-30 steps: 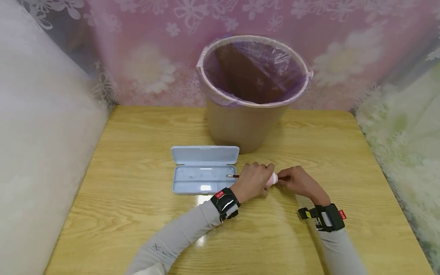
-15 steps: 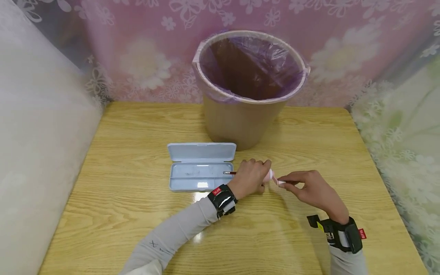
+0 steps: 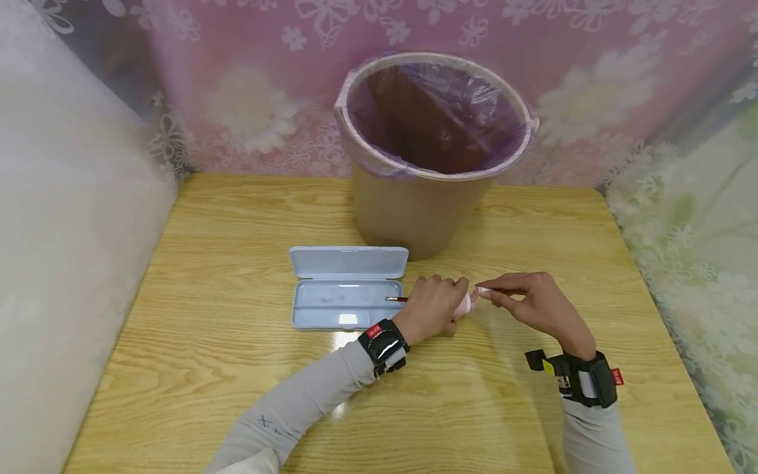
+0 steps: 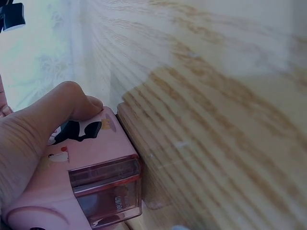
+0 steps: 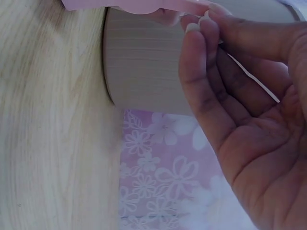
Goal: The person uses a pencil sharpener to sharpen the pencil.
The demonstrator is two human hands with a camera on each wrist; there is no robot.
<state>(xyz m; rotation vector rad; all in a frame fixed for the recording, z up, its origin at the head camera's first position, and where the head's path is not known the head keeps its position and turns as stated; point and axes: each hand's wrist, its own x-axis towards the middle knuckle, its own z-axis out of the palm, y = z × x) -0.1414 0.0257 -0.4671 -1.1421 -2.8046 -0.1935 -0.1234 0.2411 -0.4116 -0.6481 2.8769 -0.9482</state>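
Observation:
In the head view my left hand [image 3: 429, 306] holds a pink pencil sharpener [image 3: 462, 307] down on the wooden table. The left wrist view shows the thumb curled over its printed top, beside a see-through shavings drawer [image 4: 108, 199]. A dark red pencil [image 3: 397, 299] with a metal-banded end sticks out to the left from under that hand, over the pencil case. On the sharpener's right side, my right hand [image 3: 541, 306] pinches the small crank handle [image 3: 482, 290] between thumb and fingertips. Most of the sharpener is hidden under the left hand.
Just left stands an open light blue pencil case [image 3: 331, 327], its lid [image 3: 349, 263] tipped back. Behind it, a tall beige bin [image 3: 414, 217] lined with a purple bag stands on the table [image 3: 237, 395]. Floral curtains [image 3: 254, 99] hang around the table.
My right hand has swung round with the crank handle, from the far side toward me and now up again. The left hand stays on the sharpener. The head view has shifted slightly.

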